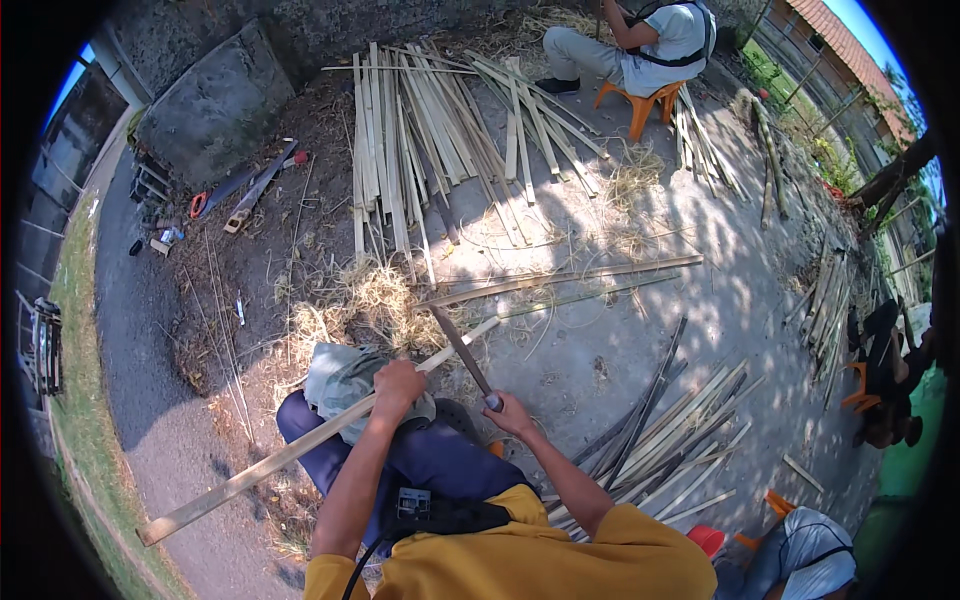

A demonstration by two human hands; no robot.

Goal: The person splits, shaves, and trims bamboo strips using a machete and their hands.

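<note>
My left hand is closed around a long, pale bamboo strip. The strip runs slantwise over my lap, from the lower left up to the middle of the view. In my right hand is the dark handle of a long-bladed knife, its blade pointing away and to the left. Blade and strip cross just beyond my left hand; whether the edge touches the wood I cannot tell. A grey-green cloth covers my knee under the strip. Curly shavings lie heaped on the ground past my knees.
Bamboo strips are spread at the far side, with another pile at my right. Two saws lie far left. A person sits on an orange stool ahead; another person is close at lower right, others farther right.
</note>
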